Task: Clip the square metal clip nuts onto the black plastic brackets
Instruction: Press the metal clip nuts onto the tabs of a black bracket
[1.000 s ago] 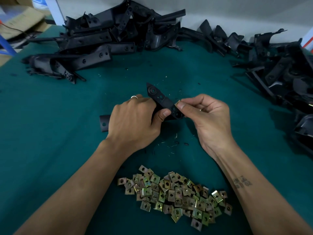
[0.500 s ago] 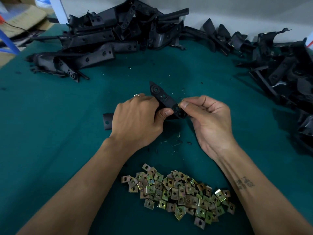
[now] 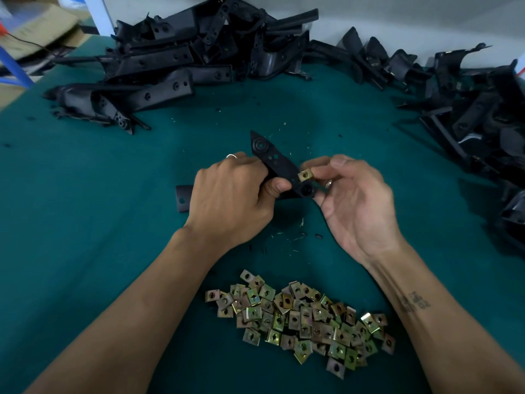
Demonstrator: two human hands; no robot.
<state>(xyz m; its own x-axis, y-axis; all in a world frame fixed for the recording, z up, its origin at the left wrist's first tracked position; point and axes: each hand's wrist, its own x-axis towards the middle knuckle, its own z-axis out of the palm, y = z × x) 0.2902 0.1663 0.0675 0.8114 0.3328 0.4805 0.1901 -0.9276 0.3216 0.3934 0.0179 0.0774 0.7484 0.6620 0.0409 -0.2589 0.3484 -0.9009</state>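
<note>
The teal cloth-covered table (image 3: 85, 194) carries all parts. A large heap of black plastic brackets (image 3: 176, 61) lies along its far left edge, and a second heap of black plastic brackets (image 3: 468, 109) runs along the far right side. A loose pile of square brass-coloured metal clip nuts (image 3: 301, 317) lies on the near side of the table, between my forearms.

My left hand (image 3: 230, 194) grips one long black plastic bracket (image 3: 272, 157) around its middle, fingers curled over it and thumb pressed against its near edge. The bracket's pointed end, with a round boss, sticks out beyond my knuckles; its opposite flat end, with one hole, protrudes to the left of my wrist. A thin silver ring (image 3: 231, 156) sits on one finger of this hand.

My right hand (image 3: 355, 200) pinches a single square metal clip nut (image 3: 305, 174) between thumb and fingertips. This nut touches the bracket's right-hand edge, just above a round hole in the bracket. Whether it is fully seated cannot be determined. Small debris flecks (image 3: 298, 237) lie on the cloth beneath both hands.
</note>
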